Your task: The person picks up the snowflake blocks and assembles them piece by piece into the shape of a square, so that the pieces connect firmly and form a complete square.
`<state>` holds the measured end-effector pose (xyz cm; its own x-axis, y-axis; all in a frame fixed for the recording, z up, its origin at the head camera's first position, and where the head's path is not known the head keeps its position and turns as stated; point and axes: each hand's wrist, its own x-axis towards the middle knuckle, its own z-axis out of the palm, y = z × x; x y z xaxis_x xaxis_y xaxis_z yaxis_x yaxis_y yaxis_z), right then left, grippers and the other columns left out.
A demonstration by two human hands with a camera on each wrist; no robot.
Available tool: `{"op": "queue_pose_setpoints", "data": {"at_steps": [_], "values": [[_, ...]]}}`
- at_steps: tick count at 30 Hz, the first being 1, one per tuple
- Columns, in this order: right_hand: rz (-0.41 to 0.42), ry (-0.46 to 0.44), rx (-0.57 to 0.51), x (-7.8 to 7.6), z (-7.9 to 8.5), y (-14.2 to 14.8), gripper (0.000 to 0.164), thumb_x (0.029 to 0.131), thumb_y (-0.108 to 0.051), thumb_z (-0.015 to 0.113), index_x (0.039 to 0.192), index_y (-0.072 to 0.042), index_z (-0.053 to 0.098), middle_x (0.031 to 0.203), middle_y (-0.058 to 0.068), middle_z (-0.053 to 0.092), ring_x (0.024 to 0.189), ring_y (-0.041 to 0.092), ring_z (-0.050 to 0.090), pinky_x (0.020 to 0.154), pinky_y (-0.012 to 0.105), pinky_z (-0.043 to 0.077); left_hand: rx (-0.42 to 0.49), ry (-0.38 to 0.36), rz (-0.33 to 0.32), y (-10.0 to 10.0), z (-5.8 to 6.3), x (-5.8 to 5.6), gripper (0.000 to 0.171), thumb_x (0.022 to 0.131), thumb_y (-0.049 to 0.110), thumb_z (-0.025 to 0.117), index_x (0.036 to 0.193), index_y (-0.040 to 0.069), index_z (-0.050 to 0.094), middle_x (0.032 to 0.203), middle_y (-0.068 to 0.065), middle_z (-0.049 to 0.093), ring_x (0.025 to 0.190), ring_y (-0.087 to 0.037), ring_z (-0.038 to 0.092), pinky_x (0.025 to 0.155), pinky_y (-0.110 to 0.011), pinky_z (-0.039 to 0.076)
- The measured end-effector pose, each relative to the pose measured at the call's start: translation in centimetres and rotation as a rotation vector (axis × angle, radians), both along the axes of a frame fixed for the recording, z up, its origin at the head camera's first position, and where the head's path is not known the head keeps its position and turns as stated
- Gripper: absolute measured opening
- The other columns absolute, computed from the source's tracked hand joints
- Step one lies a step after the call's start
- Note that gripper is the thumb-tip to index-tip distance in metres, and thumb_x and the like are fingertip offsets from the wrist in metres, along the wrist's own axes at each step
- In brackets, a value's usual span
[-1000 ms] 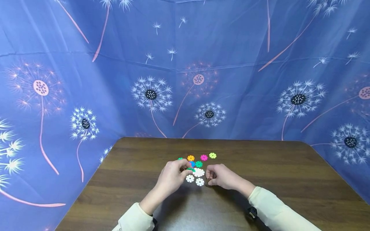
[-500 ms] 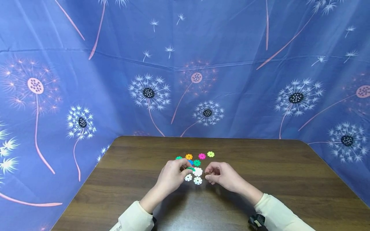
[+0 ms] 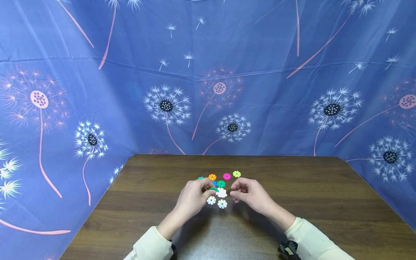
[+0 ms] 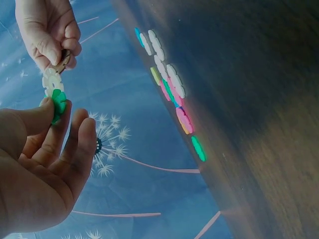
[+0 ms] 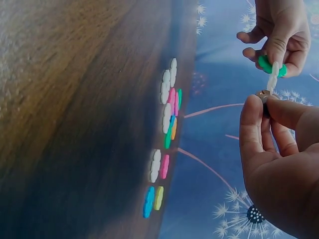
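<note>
My left hand [image 3: 194, 195] pinches a green notched plastic disc [image 4: 59, 105] between thumb and index finger, the other fingers loosely spread. A white notched disc [image 4: 51, 81] stands out from the green one, its notch meeting the green edge. Thumb and fingers of my right hand [image 3: 252, 195] pinch a brown disc [image 4: 63, 60], which is at the far edge of the white disc. In the right wrist view the brown disc [image 5: 264, 94] is mostly covered by fingertips; whether it is slotted into the white one I cannot tell. Both hands are raised over the table.
Several loose notched discs lie on the brown wooden table [image 3: 156, 216] beyond and below the hands: orange [image 3: 212, 177], pink [image 3: 227, 176], yellow-green [image 3: 237, 174], green [image 3: 221, 183] and white [image 3: 222, 204]. A blue dandelion-print cloth [image 3: 273, 108] hangs around the table.
My right hand has lifted from near the tabletop with the brown disc and moved left to the white disc. The left hand has stayed almost still, holding the green disc.
</note>
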<state>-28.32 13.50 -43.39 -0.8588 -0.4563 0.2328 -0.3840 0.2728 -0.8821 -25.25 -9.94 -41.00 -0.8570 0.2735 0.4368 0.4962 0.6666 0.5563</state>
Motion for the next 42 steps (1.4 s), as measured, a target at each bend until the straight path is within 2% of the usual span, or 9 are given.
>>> {"op": "queue_pose_setpoints", "data": {"at_steps": [8, 15, 27, 32, 38, 40, 42], "values": [[-0.021, 0.002, -0.021, 0.3, 0.4, -0.2, 0.01, 0.091, -0.003, 0.073, 0.096, 0.003, 0.067, 0.077, 0.009, 0.068, 0.069, 0.023, 0.068, 0.067, 0.044, 0.06, 0.033, 0.005, 0.029, 0.1, 0.1, -0.1, 0.009, 0.087, 0.015, 0.081, 0.089, 0.017, 0.073, 0.075, 0.01, 0.066, 0.061, -0.002, 0.054, 0.055, -0.023, 0.045], [-0.037, -0.015, -0.059, 0.5, 0.6, -0.3, 0.01, 0.091, -0.004, 0.074, 0.096, 0.002, 0.068, 0.08, 0.014, 0.069, 0.069, 0.026, 0.068, 0.067, 0.041, 0.06, 0.065, 0.011, 0.049, 0.2, 0.3, -0.2, 0.01, 0.086, 0.012, 0.082, 0.088, 0.016, 0.073, 0.075, 0.009, 0.066, 0.057, -0.001, 0.051, 0.054, -0.023, 0.045], [-0.036, -0.003, -0.081, 0.3, 0.3, -0.5, 0.009, 0.089, -0.003, 0.076, 0.092, 0.002, 0.069, 0.077, 0.013, 0.069, 0.065, 0.017, 0.066, 0.065, 0.042, 0.06, 0.123, 0.016, 0.016, 0.6, -0.2, -0.3, 0.009, 0.085, 0.007, 0.081, 0.085, 0.011, 0.073, 0.071, 0.003, 0.067, 0.055, 0.0, 0.048, 0.052, -0.021, 0.045], [-0.036, -0.017, -0.133, 0.3, 0.4, -0.7, 0.008, 0.088, 0.001, 0.076, 0.09, 0.004, 0.069, 0.076, 0.014, 0.069, 0.064, 0.016, 0.066, 0.064, 0.043, 0.06, 0.145, 0.064, 0.043, 1.0, -0.4, -0.4, 0.011, 0.082, 0.003, 0.082, 0.081, 0.009, 0.073, 0.066, 0.002, 0.066, 0.055, 0.001, 0.048, 0.05, -0.02, 0.044], [-0.011, -0.017, -0.121, 0.2, 0.1, -0.7, 0.009, 0.087, 0.006, 0.074, 0.086, -0.002, 0.07, 0.074, 0.012, 0.07, 0.063, 0.016, 0.067, 0.063, 0.043, 0.06, 0.114, 0.141, 0.052, 1.3, -0.9, -0.6, 0.018, 0.078, -0.003, 0.084, 0.076, 0.01, 0.072, 0.067, 0.007, 0.066, 0.059, 0.0, 0.053, 0.053, -0.019, 0.046], [-0.017, -0.027, -0.124, 0.2, 0.0, -0.6, 0.007, 0.087, 0.005, 0.074, 0.087, 0.0, 0.07, 0.074, 0.012, 0.07, 0.063, 0.017, 0.067, 0.063, 0.042, 0.06, 0.126, 0.125, 0.039, 1.3, -1.0, -0.6, 0.016, 0.079, -0.002, 0.083, 0.077, 0.01, 0.072, 0.068, 0.007, 0.067, 0.06, 0.0, 0.054, 0.053, -0.019, 0.047], [-0.019, -0.029, -0.122, 0.1, 0.0, -0.5, 0.006, 0.087, 0.003, 0.075, 0.09, 0.004, 0.069, 0.075, 0.012, 0.07, 0.064, 0.017, 0.067, 0.064, 0.042, 0.061, 0.149, 0.076, 0.01, 1.3, -0.9, -0.6, 0.014, 0.081, -0.001, 0.082, 0.079, 0.009, 0.072, 0.069, 0.006, 0.068, 0.06, 0.0, 0.056, 0.054, -0.019, 0.048]]}}
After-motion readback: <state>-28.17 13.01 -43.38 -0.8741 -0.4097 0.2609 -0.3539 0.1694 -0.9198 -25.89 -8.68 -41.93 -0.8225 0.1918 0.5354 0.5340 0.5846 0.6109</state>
